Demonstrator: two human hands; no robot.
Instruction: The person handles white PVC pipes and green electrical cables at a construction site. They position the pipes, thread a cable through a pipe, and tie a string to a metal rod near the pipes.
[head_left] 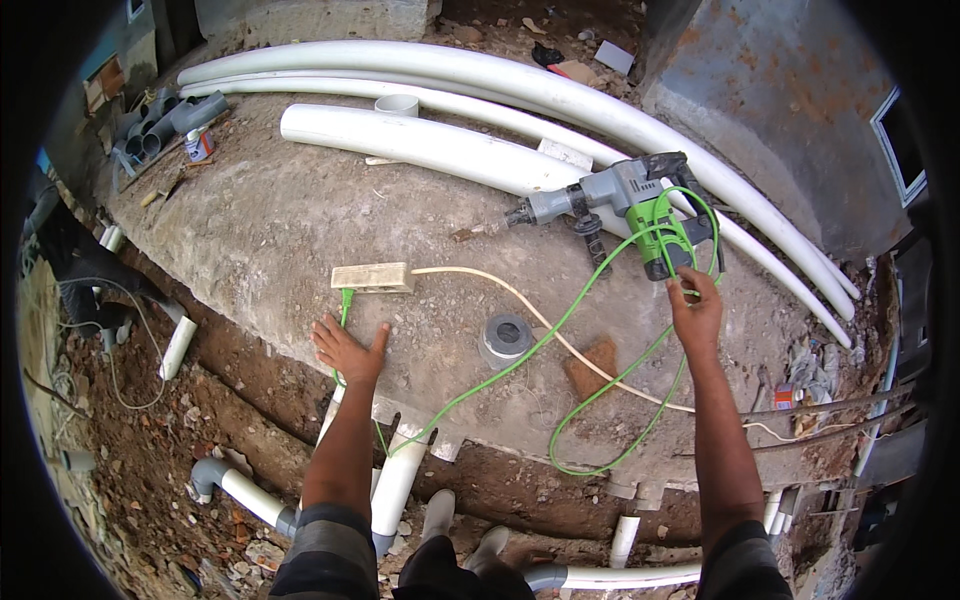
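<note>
Drill (pixel 632 190) lies just beyond the right fingers (pixel 706 286).

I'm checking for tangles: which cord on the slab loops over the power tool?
The green cord, draped over the power tool beside the right hand. The cream cord runs from the right end of the power strip, apart from the tool.

No readable text here; label (pixel 201 150) on the can (pixel 194 138) is too small to make out.
</note>
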